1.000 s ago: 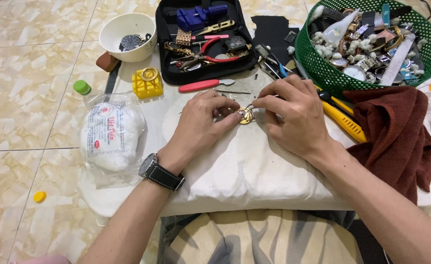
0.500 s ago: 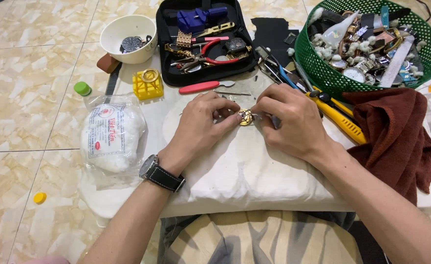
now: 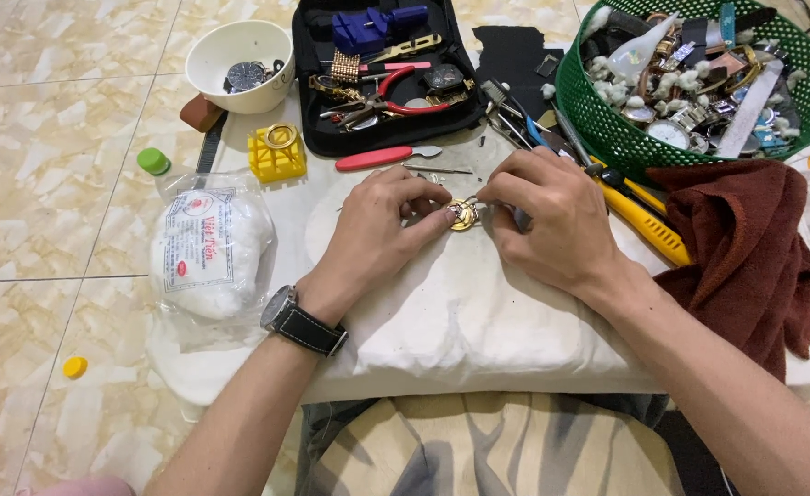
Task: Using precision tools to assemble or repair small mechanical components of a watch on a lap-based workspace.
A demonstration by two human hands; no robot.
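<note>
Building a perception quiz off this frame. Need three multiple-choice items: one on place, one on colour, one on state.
1. Where is the green basket?
A. upper right
B. lower left
C. centre

2. What colour is the small block beside the white bowl?
A. blue
B. yellow
C. black

3. How is the small gold watch piece held?
A. lying untouched
B. between both hands
C. inside the bowl

Answers: 1 A, the basket fills the top right corner. 2 B, the block is bright yellow. 3 B, the left hand and right hand meet on it over the white cushion.
</note>
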